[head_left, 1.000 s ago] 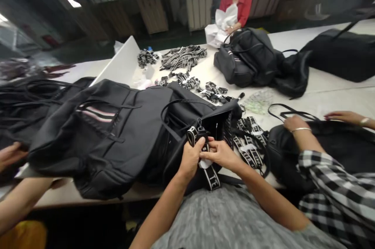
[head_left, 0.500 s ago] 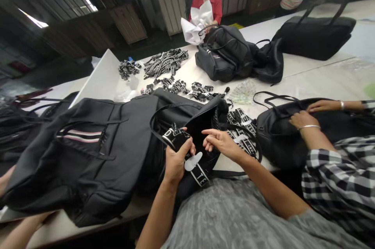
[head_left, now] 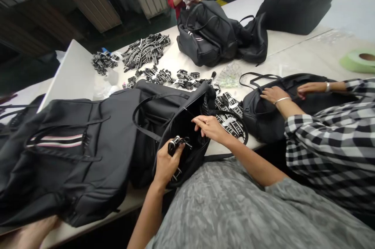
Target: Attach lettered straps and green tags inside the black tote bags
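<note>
A black bag (head_left: 166, 110) lies on the table against my body with its mouth open toward me. At the left of that mouth, my left hand (head_left: 166, 163) is closed around a folded strap (head_left: 175, 145), black with white lettering and dark metal clips. Part of the strap hangs down by the bag's edge. My right hand (head_left: 211, 128) reaches over the opening from the right, its fingers pressed together. A thin pale line shows by the fingertips; what they pinch, if anything, I cannot make out. A looped bag handle (head_left: 146, 129) arches beside my left hand.
Another black bag (head_left: 114, 135) with a striped band lies to the left. Strap piles (head_left: 146, 49) and more lettered straps (head_left: 230, 114) lie beyond. A co-worker in a checked sleeve handles a black bag (head_left: 258, 116) at right. Green tape roll (head_left: 359, 60) lies far right.
My left hand has turned and lowered the strap toward the bag's mouth; the white tag on it no longer shows. My right hand's fingers have drawn together. The whole view has shifted.
</note>
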### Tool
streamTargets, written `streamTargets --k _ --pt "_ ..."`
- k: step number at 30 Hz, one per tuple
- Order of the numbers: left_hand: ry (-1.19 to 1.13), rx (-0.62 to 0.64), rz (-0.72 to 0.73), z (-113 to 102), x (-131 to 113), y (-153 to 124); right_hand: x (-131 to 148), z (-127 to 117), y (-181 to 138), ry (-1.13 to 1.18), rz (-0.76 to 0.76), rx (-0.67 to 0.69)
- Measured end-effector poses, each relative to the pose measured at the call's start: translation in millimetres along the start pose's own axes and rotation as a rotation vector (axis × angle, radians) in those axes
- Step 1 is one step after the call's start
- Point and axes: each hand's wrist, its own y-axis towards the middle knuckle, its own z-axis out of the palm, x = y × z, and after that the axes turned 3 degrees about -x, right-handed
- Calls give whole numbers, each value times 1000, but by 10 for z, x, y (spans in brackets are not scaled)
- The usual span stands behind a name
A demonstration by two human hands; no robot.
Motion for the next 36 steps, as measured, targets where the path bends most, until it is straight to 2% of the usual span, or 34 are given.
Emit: streamTargets --k 2,4,6,9,11,14,19,21,25,30,32,36 --pt "28 -89 -85 60 135 100 38 14 25 -18 -51 -5" --pt "-18 -97 -133 100 185 198 89 58 49 46 -46 7" --pt "-104 -113 -161 157 184 278 120 124 58 179 25 46" --pt "-166 -250 -164 285 190 360 102 215 47 361 136 83" --pt "-186 -334 -172 366 228 386 58 245 33 405 173 71" --pt "-262 -358 -191 433 301 382 -29 236 9 364 201 57" --pt "-604 -482 -229 437 287 334 -204 147 -63 143 204 11" --pt "-715 -526 -222 428 233 334 -263 111 -101 167 290 20" --pt "-790 -629 -140 377 130 377 -295 63 -143 282 454 70" --pt "-918 -581 -80 253 39 415 -192 54 -87 353 533 182" --pt "-916 -556 -65 220 11 398 -159 64 -76 393 495 129" --pt "-728 -544 -81 209 -13 323 -134 106 -147 397 299 -140"
